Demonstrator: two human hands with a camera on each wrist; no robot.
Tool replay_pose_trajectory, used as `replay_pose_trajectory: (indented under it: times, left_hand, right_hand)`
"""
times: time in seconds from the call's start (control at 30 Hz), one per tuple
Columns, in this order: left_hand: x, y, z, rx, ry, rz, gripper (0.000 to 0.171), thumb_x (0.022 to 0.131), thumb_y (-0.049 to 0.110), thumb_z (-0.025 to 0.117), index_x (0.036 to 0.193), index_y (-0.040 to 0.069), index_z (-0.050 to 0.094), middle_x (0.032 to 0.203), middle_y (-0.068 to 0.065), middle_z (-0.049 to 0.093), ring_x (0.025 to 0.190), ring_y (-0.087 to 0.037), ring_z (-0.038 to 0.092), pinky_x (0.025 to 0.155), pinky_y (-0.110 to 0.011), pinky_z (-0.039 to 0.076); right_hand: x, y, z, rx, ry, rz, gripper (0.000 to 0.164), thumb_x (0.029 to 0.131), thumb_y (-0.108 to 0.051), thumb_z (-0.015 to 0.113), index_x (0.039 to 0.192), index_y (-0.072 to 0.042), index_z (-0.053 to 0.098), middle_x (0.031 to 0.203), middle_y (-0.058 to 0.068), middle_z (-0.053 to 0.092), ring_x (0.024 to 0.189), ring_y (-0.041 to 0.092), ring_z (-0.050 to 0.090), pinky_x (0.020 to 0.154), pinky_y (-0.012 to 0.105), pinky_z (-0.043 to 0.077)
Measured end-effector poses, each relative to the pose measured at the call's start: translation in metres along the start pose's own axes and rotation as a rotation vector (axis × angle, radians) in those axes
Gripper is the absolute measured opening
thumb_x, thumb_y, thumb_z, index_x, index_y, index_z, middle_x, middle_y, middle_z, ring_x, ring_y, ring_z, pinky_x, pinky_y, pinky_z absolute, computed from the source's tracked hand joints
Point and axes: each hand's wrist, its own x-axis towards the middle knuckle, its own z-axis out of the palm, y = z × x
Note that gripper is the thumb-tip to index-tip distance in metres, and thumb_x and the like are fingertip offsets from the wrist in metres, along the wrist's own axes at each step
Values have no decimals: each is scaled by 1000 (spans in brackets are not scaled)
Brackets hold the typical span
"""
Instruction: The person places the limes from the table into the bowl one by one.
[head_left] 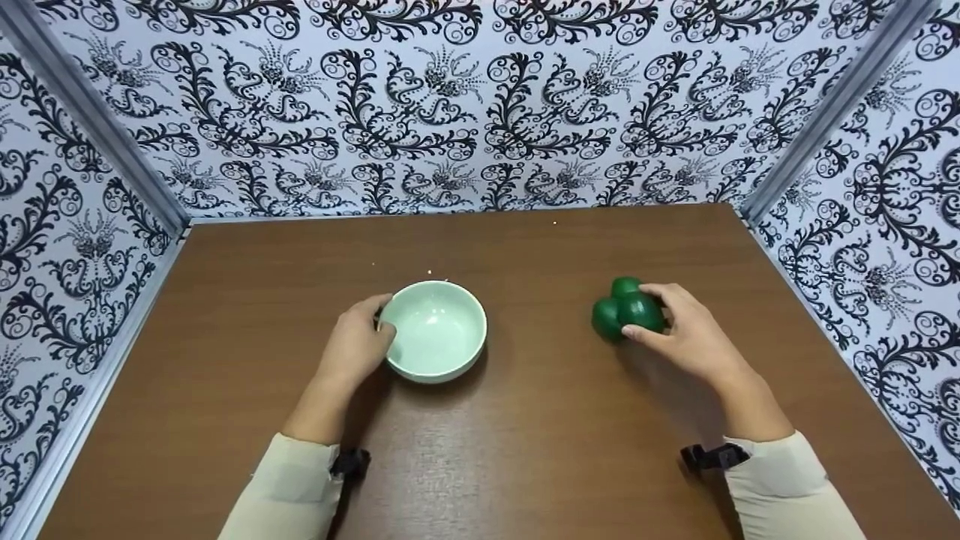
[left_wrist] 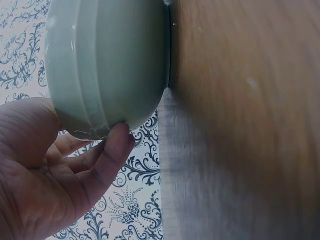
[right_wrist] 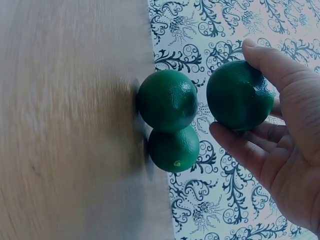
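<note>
A pale green bowl point(head_left: 441, 330) stands upright on the wooden table, left of centre. My left hand point(head_left: 357, 343) grips its left side, thumb over the rim and fingers against the outside; the left wrist view shows fingertips point(left_wrist: 118, 137) touching the outer wall point(left_wrist: 117, 60). On the right, my right hand point(head_left: 694, 337) holds a dark green lime point(head_left: 643, 311) between thumb and fingers. The right wrist view has this lime point(right_wrist: 237, 95) raised off the table, with a gap to two other limes, one nearer point(right_wrist: 167, 100) and one partly behind it point(right_wrist: 174, 150), which rest on the tabletop.
The brown wooden table point(head_left: 525, 435) lies under everything. Patterned black-and-white panels point(head_left: 465, 112) enclose its back and sides, with grey metal posts point(head_left: 825, 112) at the corners. Small white specks dot the tabletop behind the bowl. Dark straps point(head_left: 351, 463) sit at both wrists.
</note>
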Motion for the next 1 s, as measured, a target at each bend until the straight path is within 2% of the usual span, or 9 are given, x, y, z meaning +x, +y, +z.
replay_pose_trajectory:
  times: [0.3, 0.6, 1.0]
  left_hand:
    - [0, -2, 1, -4, 6, 15, 56, 89, 4, 54, 145, -2, 57, 142, -23, 63, 126, -36, 63, 109, -53, 48]
    - [0, -2, 1, -1, 14, 6, 54, 90, 5, 56, 144, -1, 59, 136, -22, 66, 114, -35, 67, 100, -51, 52]
    - [0, -2, 1, 0, 13, 8, 54, 90, 4, 56, 144, -1, 58, 140, -22, 65, 121, -36, 65, 105, -52, 51]
  right_hand:
    - [1, -7, 4, 14, 15, -41, 66, 89, -31, 82, 141, 1, 55, 131, 22, 60, 116, 38, 61, 96, 58, 53]
    - [6, -13, 4, 13, 6, -48, 68, 88, -32, 84, 142, -2, 55, 132, 18, 60, 116, 35, 61, 94, 55, 54]
    - [10, -22, 8, 20, -22, -50, 71, 88, -36, 83, 143, -2, 54, 137, 19, 58, 120, 39, 61, 98, 62, 53]
